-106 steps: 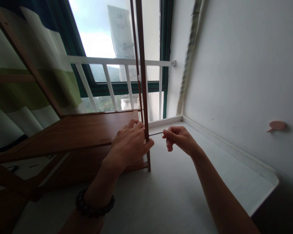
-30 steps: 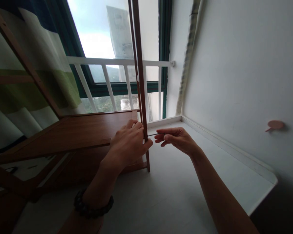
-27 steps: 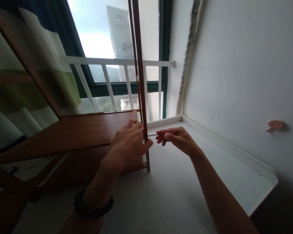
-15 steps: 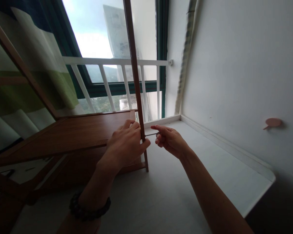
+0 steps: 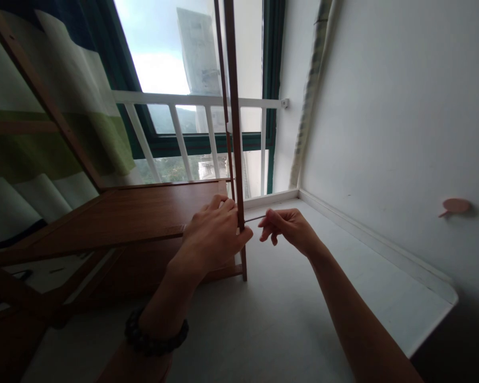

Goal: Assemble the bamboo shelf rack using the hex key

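My left hand (image 5: 214, 231) is wrapped round the edge of a brown wooden shelf unit, its thumb across the right upright (image 5: 234, 101). Beside it runs the shelf board (image 5: 143, 210). To the right of the upright, my right hand (image 5: 287, 226) pinches a thin metal hex key (image 5: 255, 218) between thumb and forefinger, with the other fingers loosely curled. The key's far end meets the upright close to my left thumb; the fastener there is too small to make out.
The unit stands on a pale ledge (image 5: 303, 298) against a white wall (image 5: 399, 106). A white railing (image 5: 163, 99) and window are behind it. A striped curtain (image 5: 99, 122) hangs at the left. A pink hook (image 5: 456, 206) is on the wall.
My right hand's forefinger, stretched out before, is now bent against the thumb on the hex key. My left hand keeps its grip. The whole view has shifted slightly.
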Tool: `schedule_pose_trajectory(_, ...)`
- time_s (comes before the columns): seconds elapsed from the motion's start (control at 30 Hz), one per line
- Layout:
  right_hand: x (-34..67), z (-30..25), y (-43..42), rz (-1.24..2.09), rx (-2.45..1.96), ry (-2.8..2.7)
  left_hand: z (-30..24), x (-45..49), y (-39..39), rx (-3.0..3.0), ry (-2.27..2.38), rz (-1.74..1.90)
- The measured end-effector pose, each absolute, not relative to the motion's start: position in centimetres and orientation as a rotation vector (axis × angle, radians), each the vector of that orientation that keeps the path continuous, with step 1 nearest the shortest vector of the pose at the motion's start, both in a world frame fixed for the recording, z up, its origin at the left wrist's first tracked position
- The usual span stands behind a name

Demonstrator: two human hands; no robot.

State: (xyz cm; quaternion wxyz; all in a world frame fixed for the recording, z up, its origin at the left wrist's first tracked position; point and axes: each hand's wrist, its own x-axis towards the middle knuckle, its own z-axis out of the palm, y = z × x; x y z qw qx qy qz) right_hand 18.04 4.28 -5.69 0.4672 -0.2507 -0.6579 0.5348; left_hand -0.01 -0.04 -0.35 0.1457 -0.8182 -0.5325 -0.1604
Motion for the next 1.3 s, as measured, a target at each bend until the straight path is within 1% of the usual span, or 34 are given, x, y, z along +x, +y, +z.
schedule_pose_trajectory(0.07, 18.1, -5.4, 4.1, 1.334, -0.650, -1.655, -0.3, 0.0, 0.0, -2.353, -1.546, -0.461)
schedule_pose_trajectory(0.23, 18.0, -5.1, 3.7, 1.556, -0.635, -1.579, -0.3, 0.0, 0.0, -2.348, -1.503, -0.462)
schedule_pose_trajectory(0.43, 17.3, -5.4, 3.8, 1.548, -0.564, -1.469, -0.4, -0.1, 0.0, -2.341, -1.496, -0.465)
schedule_pose_trajectory(0.6, 17.5, -5.2, 3.7, 1.870, -0.637, -1.395, 0.0, 0.2, -0.3, -2.343, -1.552, -0.423)
schedule_pose_trajectory(0.67, 17.8, -5.0, 3.6, 1.940, -0.650, -1.425, 0.1, 0.3, -0.4, -2.336, -1.581, -0.413)
schedule_pose_trajectory(0.73, 18.2, -4.8, 3.5, 1.864, -0.673, -1.486, 0.2, 0.3, -0.6, -2.339, -1.585, -0.410)
schedule_pose_trajectory(0.8, 18.6, -4.6, 3.6, 1.695, -0.675, -1.526, 0.3, 0.4, -0.7, -2.340, -1.583, -0.404)
schedule_pose_trajectory(0.87, 19.1, -4.6, 3.7, 1.543, -0.631, -1.536, 0.3, 0.4, -0.7, -2.334, -1.591, -0.394)
schedule_pose_trajectory(0.93, 19.5, -4.6, 3.8, 1.468, -0.573, -1.554, 0.2, 0.4, -0.7, -2.320, -1.591, -0.398)
schedule_pose_trajectory(1.13, 19.7, -4.7, 4.0, 1.469, -0.439, -1.623, 0.0, 0.3, -0.4, -2.302, -1.547, -0.397)
schedule_pose_trajectory(1.3, 19.6, -5.1, 4.1, 1.469, -0.423, -1.604, -0.1, 0.2, -0.3, -2.315, -1.531, -0.405)
